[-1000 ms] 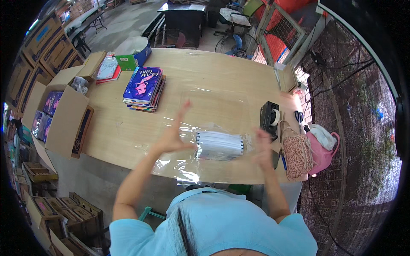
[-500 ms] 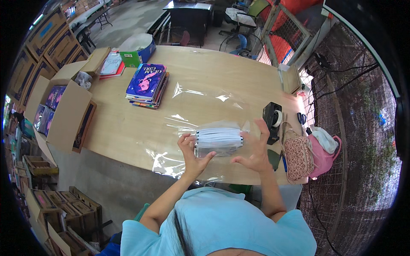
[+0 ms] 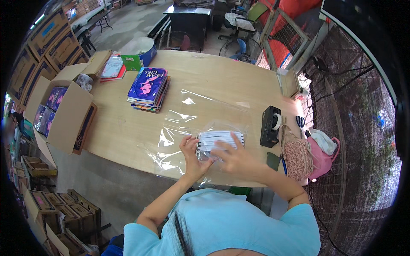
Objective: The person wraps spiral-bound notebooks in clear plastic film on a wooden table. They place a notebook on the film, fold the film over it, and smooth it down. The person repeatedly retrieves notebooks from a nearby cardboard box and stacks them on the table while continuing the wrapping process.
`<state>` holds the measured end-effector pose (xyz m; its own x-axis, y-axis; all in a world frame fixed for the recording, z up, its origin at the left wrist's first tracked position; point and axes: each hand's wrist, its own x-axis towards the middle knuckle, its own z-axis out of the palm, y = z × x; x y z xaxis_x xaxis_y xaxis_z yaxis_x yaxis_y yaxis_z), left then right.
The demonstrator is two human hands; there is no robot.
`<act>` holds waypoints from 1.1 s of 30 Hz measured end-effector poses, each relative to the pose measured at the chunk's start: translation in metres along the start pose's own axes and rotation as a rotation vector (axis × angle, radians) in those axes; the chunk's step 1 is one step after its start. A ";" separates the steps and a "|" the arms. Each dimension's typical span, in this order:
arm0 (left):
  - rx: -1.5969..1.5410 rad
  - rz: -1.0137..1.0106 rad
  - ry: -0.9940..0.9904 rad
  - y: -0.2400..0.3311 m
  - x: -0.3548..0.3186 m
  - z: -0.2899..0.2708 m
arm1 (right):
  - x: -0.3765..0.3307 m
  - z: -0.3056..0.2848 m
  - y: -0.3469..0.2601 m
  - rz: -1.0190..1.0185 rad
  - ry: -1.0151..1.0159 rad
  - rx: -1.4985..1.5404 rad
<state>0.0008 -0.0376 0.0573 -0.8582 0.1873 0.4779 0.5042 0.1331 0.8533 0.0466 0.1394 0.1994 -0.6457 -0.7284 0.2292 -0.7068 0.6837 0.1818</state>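
A stack of white-paged notebooks (image 3: 213,139) with dark binding at both ends stands edge-up in front of me, partly wrapped in clear plastic film (image 3: 183,117). My left hand (image 3: 193,160) is curved round its left end, the fingertips against the side and the thumb along the near edge. Over the near right part of the stack lies my right hand (image 3: 237,160), slightly blurred, its fingers stretched across the film and pages. Its thumb is close to my left thumb. Whether film is pinched between the thumbs I cannot make out.
A pile of purple-covered books (image 3: 147,87) sits farther left, near an open carton (image 3: 70,121) and a green-blue box (image 3: 139,57). On the right are a black tape dispenser (image 3: 270,126), scissors (image 3: 300,122), a patterned pouch (image 3: 295,158) and a pink bag (image 3: 322,158).
My right hand has come from beyond the stack's right end leftward and onto its near side. My left hand stays at the left end, its thumb still at the near edge.
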 end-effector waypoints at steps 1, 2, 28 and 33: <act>0.082 0.040 -0.035 0.001 0.000 -0.005 | -0.001 0.003 -0.003 -0.135 0.017 -0.005; 0.165 0.079 -0.070 0.002 0.002 -0.009 | -0.003 0.001 0.006 -0.013 0.097 0.191; 0.573 0.359 -0.533 0.030 0.060 -0.063 | -0.005 0.014 0.127 -0.051 -0.372 0.337; 0.630 0.391 -0.794 0.032 0.066 -0.074 | -0.013 0.007 0.107 -0.088 -0.195 0.408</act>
<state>-0.0475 -0.0934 0.1315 -0.4345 0.8712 0.2285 0.8821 0.3605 0.3031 -0.0228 0.2221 0.2089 -0.5926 -0.8046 0.0381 -0.7923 0.5737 -0.2075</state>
